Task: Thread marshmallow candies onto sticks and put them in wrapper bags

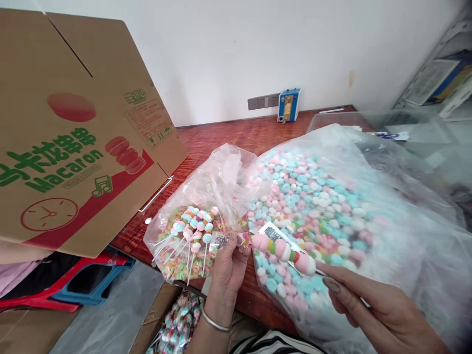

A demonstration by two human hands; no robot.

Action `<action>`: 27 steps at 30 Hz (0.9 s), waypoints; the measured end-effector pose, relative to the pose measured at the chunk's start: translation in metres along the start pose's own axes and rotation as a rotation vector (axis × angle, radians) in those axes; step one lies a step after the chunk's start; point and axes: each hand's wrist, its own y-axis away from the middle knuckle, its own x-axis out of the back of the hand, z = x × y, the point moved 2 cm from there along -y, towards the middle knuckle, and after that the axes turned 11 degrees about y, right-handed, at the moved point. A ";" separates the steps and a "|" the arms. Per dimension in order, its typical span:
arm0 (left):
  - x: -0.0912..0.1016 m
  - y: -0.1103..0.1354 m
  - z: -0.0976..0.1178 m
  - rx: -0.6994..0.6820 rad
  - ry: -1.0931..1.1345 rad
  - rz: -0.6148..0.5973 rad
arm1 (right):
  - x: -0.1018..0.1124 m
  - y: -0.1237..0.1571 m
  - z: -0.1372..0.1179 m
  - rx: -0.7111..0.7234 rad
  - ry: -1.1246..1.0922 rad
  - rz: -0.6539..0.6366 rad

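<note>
A marshmallow candy skewer (282, 250), pink and white with green, yellow and red pieces between, spans the gap between my hands. My right hand (376, 305) pinches the stick at its white end. At the other end, my left hand (232, 265) is closed on a small printed wrapper (245, 239); whether the skewer's tip is inside it I cannot tell. A barcode label (220, 241) shows beside my left fingers, and another white barcode label (272, 230) lies behind the skewer. Below it, a large clear bag (342, 142) holds pink, blue and white marshmallows (324, 199).
A clear bag (228, 167) of ring-shaped candies with finished skewers (197, 226) on top lies left of my hands. A cardboard box (84, 132) stands at left. Wrapped candies (180, 319) fill a box below. A blue device (289, 104) stands by the wall.
</note>
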 end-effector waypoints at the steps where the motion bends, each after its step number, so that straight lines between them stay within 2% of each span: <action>1: -0.002 0.000 -0.004 0.013 -0.005 0.003 | -0.001 0.001 0.002 0.042 -0.010 -0.030; 4: -0.009 0.002 -0.013 0.032 -0.023 0.013 | 0.000 0.005 0.011 0.157 0.042 -0.056; 11: -0.022 0.005 -0.020 -0.063 -0.125 0.020 | 0.015 0.014 0.019 0.405 0.429 0.101; 15: -0.026 0.005 -0.022 -0.134 -0.260 -0.011 | 0.021 0.018 0.018 0.437 0.507 0.089; 18: -0.027 0.005 -0.022 -0.176 -0.359 -0.042 | 0.026 0.021 0.017 0.415 0.476 0.074; 21: -0.026 0.004 -0.023 -0.177 -0.407 -0.098 | 0.028 0.022 0.020 0.250 0.295 0.007; 24: -0.025 0.003 -0.026 -0.149 -0.403 -0.128 | 0.022 0.024 0.025 -0.140 -0.008 -0.180; 27: -0.027 0.004 -0.028 -0.122 -0.411 -0.191 | 0.008 0.031 0.029 -0.565 -0.409 -0.329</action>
